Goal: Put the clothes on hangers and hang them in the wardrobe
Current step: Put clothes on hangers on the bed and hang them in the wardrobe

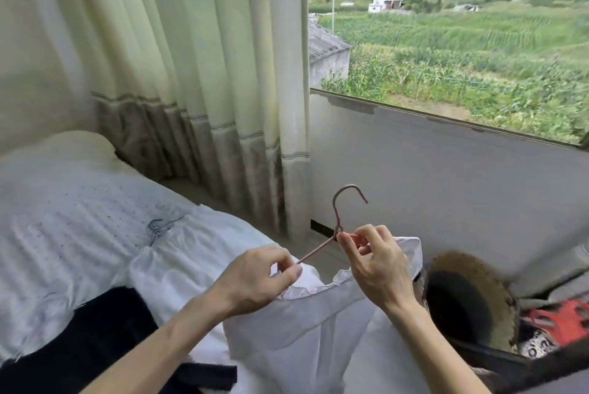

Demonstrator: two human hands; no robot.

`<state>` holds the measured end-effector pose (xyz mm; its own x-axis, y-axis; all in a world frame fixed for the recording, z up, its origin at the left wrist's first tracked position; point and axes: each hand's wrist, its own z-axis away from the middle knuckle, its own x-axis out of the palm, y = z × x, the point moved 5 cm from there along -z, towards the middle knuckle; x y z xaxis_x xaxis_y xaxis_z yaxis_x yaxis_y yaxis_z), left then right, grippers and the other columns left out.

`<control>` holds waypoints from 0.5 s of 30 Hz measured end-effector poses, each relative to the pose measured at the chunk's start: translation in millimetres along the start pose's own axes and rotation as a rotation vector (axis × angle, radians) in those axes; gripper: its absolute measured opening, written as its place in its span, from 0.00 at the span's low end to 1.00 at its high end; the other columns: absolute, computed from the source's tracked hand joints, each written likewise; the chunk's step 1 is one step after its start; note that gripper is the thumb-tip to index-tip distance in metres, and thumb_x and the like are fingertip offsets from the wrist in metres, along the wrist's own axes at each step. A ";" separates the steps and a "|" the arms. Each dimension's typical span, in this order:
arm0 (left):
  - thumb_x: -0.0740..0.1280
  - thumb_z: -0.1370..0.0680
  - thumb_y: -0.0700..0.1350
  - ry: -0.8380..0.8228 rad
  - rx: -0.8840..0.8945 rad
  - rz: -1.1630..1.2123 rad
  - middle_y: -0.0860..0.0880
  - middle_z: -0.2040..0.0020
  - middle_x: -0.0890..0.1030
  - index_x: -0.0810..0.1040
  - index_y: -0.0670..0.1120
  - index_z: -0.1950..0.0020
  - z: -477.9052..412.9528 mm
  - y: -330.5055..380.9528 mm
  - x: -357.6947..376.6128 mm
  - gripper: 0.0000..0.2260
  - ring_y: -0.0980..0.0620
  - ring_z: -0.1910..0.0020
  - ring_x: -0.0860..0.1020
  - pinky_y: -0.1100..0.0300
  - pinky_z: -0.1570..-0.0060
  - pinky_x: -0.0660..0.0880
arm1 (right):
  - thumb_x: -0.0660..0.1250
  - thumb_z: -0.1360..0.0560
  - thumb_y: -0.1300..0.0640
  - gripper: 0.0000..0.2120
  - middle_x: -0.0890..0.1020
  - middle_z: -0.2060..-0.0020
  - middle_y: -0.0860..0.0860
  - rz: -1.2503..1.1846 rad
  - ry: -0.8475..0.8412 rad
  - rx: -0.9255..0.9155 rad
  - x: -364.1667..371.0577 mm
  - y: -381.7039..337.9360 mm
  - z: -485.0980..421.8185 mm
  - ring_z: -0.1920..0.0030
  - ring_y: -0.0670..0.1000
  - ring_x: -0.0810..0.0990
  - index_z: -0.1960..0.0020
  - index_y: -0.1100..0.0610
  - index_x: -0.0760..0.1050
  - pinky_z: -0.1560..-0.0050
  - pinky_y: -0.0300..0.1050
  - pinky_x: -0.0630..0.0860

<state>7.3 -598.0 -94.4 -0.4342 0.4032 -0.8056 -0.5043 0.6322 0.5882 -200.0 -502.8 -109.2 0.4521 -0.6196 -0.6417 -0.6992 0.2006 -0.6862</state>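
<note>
Two hands work one hanger (318, 247) into a white garment (302, 323), held up in front of us over the gap between the bed (79, 218) and the wall under the window (446, 43). Our left hand (255, 279) pinches the garment's frilled neck edge between thumb and forefinger, just where the hanger's left arm enters the cloth; we judge this keeps the opening spread so the arm can slide under the shoulder. Our right hand (376, 269) pinches the hanger just below its hook, with the other fingers curled, which steadies the frame and keeps the hook upright and clear of the cloth. The hanger's right arm is hidden behind that hand and the fabric, so we cannot tell whether that side is seated. The garment's lower part runs out of the bottom of the picture, and its cut is unclear. More white cloth and dark clothes (95, 330) lie on the bed, apparently not yet hung; a second hanger may lie among them, but it is too faint to confirm. A woven round thing (471, 298) and a red item (561, 317) sit to the right, partly cut off. No wardrobe is in view.
</note>
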 end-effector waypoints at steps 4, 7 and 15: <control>0.65 0.22 0.59 -0.061 -0.198 0.342 0.57 0.67 0.77 0.78 0.51 0.56 -14.8 -15.9 -12.9 0.12 0.59 0.68 0.74 0.61 0.63 0.72 | 0.57 0.27 0.27 0.23 0.74 0.58 0.41 0.027 -0.057 -0.104 36.3 -35.4 -28.7 0.60 0.43 0.78 0.58 0.46 0.73 0.61 0.48 0.77; 0.62 0.17 0.49 0.019 -0.300 0.570 0.54 0.69 0.69 0.80 0.46 0.51 -18.4 -23.5 -30.7 0.11 0.61 0.76 0.66 0.70 0.74 0.64 | 0.58 0.28 0.26 0.22 0.75 0.57 0.40 -0.022 -0.090 -0.141 55.1 -58.3 -50.4 0.58 0.42 0.78 0.58 0.44 0.72 0.61 0.46 0.76; 0.65 0.18 0.48 0.359 -0.354 0.468 0.49 0.68 0.70 0.84 0.51 0.55 -21.8 -54.3 -99.3 0.09 0.50 0.66 0.68 0.56 0.62 0.66 | 0.66 0.23 0.44 0.18 0.70 0.33 0.42 -0.252 -0.192 -0.358 93.9 -92.2 -96.1 0.47 0.46 0.79 0.34 0.43 0.71 0.50 0.46 0.78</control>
<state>61.6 -686.8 -44.8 -0.8552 0.2988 -0.4234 -0.3905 0.1657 0.9056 -146.3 -652.4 -73.2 0.7026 -0.4570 -0.5454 -0.6864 -0.2330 -0.6889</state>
